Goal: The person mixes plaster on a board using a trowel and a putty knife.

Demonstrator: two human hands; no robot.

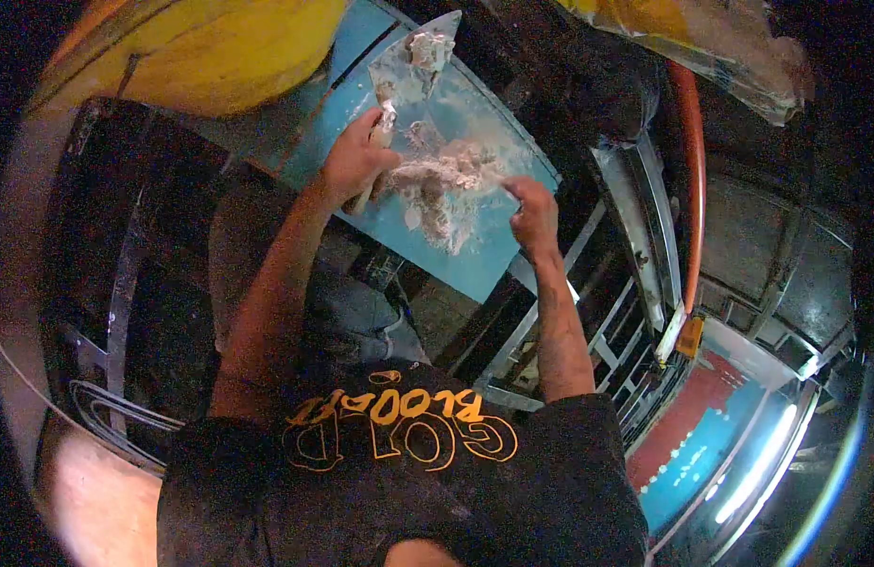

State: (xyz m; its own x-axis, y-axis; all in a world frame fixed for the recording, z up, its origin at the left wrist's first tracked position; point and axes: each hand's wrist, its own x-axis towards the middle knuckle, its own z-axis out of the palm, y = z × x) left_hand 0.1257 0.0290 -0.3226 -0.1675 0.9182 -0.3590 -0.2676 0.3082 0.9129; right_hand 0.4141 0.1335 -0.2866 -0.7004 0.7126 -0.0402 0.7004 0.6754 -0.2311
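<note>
My left hand (358, 163) is wrapped round the handle of a putty knife (385, 83). Its wide, flared blade points away from me, and a clump of pale paste (429, 51) sits on it. Below the blade, a loose heap of pinkish-white powder and paste (451, 180) is spread over a light blue board (456, 260). At the right edge of the heap is my right hand (533, 215), fingers curled in and the index finger and thumb toward the powder. What those fingers hold, if anything, is hidden.
A yellow, rounded object (210, 57) stands at the upper left beside the board. An orange pipe (688, 180) runs down on the right, near metal frames (635, 227). Plastic sheeting (711, 47) lies at the upper right. A lit tube lamp (758, 463) shows at lower right.
</note>
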